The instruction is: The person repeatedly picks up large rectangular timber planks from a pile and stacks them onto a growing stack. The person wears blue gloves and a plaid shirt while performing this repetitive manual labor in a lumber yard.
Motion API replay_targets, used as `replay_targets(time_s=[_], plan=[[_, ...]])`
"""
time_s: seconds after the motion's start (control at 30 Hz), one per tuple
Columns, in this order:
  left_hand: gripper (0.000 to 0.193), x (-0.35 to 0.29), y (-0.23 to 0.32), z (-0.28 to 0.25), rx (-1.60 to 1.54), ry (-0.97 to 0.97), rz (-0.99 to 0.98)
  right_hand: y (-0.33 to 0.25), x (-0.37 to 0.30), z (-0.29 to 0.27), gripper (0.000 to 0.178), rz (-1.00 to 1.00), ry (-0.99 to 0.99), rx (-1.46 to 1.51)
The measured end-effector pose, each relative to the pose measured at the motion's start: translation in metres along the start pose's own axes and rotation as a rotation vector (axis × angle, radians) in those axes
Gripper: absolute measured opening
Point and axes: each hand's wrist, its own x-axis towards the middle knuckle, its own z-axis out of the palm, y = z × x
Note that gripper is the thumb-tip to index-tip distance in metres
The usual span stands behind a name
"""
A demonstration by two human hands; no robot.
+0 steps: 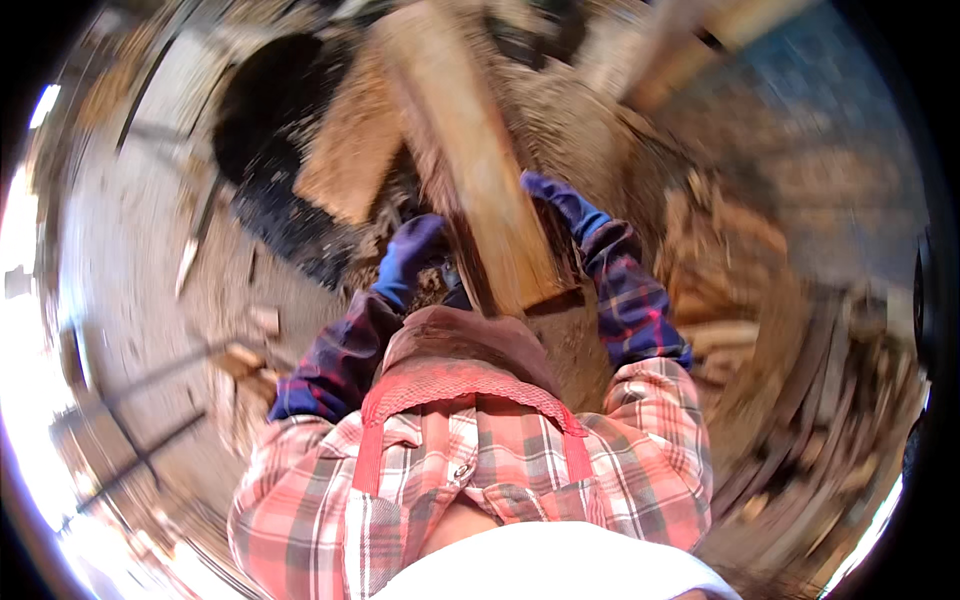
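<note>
A long, thick piece of split firewood (pixel 480 180) runs from in front of my body toward the far side, its pale cut face upward and rough bark along its edges. My left hand (pixel 410 255), in a blue glove, holds it at the left edge near the close end. On the opposite edge, slightly farther along, my right hand (pixel 566 204) grips it, also gloved in blue. The undersides and some fingers are hidden by the wood, and motion blurs the view. Left of the log lies a shorter, flat piece of wood (pixel 355 150).
A dark round patch (pixel 275 130) is at the far left. Split wood (pixel 715 250) is heaped to the right, with long thin sticks (pixel 820 380) stacked beyond. A wooden beam (pixel 720 45) stands at the far right. Dark metal bars (pixel 130 440) are at the lower left.
</note>
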Motion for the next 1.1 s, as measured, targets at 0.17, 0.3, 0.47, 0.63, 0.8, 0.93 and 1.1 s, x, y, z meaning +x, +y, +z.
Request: replay_targets(time_s=[0.17, 0.3, 0.47, 0.63, 0.8, 0.93, 1.1], plan=[[0.051, 0.046, -0.046, 0.091, -0.603, -0.297, 0.176, 0.071, -0.226, -0.054, 0.064, 0.116, 0.216, -0.104], [0.054, 0.036, -0.076, 0.270, -0.056, -0.424, 0.512, 0.144, -0.368, -0.076, 0.073, -0.033, 0.597, -0.071], [0.048, 0.018, -0.043, 0.448, 0.222, -0.931, 0.576, 0.180, -0.448, -0.125, 0.063, -0.774, 0.899, 0.199], [0.045, 0.026, -0.017, 0.325, 0.418, -0.696, 0.680, 0.111, -0.440, -0.219, 0.065, -0.417, 1.198, 0.427], [0.027, 0.017, 0.015, 0.043, 0.443, 0.360, 0.592, 0.148, -0.333, -0.265, 0.071, -0.350, 0.865, 0.859], [0.007, -0.020, 0.054, -0.096, 0.982, 1.015, 1.009, 0.214, -0.193, -0.168, 0.072, 0.428, 1.017, 0.591], [0.040, -0.022, 0.063, -0.144, 1.277, 1.144, 1.021, 0.137, -0.035, 0.002, 0.074, 0.320, 0.262, 0.260]])
